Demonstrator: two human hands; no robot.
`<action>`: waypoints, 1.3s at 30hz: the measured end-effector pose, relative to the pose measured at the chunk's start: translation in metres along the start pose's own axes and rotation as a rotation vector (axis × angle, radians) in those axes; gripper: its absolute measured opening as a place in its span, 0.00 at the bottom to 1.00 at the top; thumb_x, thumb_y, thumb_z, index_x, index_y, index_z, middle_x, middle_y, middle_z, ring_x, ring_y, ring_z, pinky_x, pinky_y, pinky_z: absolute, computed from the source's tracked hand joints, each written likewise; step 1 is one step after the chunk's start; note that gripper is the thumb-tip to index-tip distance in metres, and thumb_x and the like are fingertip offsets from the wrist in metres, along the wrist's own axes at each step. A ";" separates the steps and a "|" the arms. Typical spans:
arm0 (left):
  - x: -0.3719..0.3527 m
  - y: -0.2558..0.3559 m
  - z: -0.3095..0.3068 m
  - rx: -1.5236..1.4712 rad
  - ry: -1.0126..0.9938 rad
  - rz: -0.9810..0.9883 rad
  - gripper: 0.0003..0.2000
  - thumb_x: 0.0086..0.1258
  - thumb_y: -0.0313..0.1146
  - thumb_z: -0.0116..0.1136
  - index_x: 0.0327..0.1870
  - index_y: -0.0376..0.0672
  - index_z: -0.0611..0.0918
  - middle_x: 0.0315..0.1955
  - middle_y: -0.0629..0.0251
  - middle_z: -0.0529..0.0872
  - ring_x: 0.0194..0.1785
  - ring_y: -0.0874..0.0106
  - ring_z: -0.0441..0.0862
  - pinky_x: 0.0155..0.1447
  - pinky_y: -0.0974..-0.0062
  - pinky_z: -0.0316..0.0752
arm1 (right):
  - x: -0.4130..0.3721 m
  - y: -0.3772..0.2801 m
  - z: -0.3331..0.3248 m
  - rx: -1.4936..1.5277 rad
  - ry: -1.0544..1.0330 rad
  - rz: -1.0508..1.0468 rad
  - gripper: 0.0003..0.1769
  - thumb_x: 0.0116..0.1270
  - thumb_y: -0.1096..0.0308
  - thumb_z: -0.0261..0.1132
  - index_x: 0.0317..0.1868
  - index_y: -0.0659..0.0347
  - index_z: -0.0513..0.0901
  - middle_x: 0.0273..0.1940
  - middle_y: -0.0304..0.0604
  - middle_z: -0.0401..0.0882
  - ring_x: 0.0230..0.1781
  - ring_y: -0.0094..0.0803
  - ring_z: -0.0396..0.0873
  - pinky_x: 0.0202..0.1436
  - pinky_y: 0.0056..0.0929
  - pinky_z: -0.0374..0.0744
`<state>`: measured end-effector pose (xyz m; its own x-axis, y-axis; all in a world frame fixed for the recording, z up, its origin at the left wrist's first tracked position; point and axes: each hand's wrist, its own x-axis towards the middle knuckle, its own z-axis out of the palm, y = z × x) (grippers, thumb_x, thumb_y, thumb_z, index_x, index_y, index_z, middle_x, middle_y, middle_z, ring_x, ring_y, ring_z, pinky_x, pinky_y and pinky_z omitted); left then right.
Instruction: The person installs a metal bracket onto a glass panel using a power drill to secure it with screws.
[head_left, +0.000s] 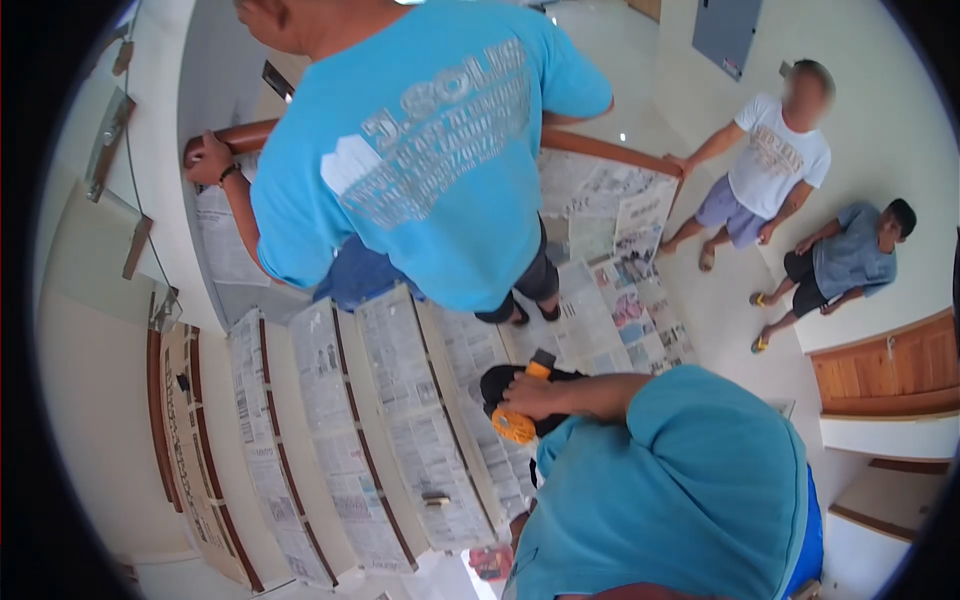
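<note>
Neither of my hands shows in the head view. Below me a person in a teal shirt (690, 480) bends over the stairs. That person's hand (530, 395) grips an orange and black power tool (515, 420) just above a step. The stair treads (400, 440) are covered in newspaper sheets. A second person in a blue printed shirt (430, 150) stands higher on the steps, one hand (208, 160) resting on the brown wooden handrail (250, 135).
Newspaper also wraps the railing panel (605, 205) on the right. Two more people wait by the far wall, one standing (765, 165) and one sitting (840, 260) on the pale tiled floor. A wooden panel (890, 370) lies at the right edge.
</note>
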<state>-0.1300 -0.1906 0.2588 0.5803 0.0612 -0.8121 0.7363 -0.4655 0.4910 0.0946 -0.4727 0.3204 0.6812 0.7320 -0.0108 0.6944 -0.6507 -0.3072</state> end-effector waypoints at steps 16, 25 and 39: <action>0.007 0.018 0.025 -0.402 0.283 -0.110 0.15 0.68 0.29 0.59 0.53 0.33 0.82 0.34 0.57 0.88 0.29 0.67 0.86 0.31 0.70 0.81 | 0.028 -0.013 -0.021 0.013 -0.085 -0.115 0.27 0.57 0.60 0.69 0.59 0.51 0.80 0.45 0.41 0.83 0.48 0.39 0.82 0.57 0.41 0.70; 0.021 -0.087 0.074 0.491 0.258 0.193 0.17 0.73 0.42 0.46 0.47 0.43 0.85 0.46 0.55 0.89 0.49 0.57 0.88 0.51 0.57 0.81 | 0.056 -0.020 -0.025 -0.044 -0.210 -0.184 0.33 0.59 0.58 0.70 0.66 0.51 0.77 0.49 0.39 0.82 0.49 0.36 0.81 0.55 0.38 0.69; 0.017 -0.042 0.035 -0.222 0.412 -0.118 0.15 0.72 0.41 0.53 0.48 0.45 0.87 0.41 0.57 0.90 0.44 0.62 0.88 0.47 0.61 0.81 | 0.079 -0.039 -0.018 -0.086 -0.202 -0.282 0.30 0.58 0.59 0.69 0.63 0.51 0.78 0.46 0.39 0.81 0.48 0.37 0.81 0.55 0.38 0.69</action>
<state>-0.1632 -0.2012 0.2134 0.5452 0.4674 -0.6959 0.8357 -0.2375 0.4952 0.1251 -0.3930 0.3492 0.4062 0.9049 -0.1273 0.8715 -0.4256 -0.2438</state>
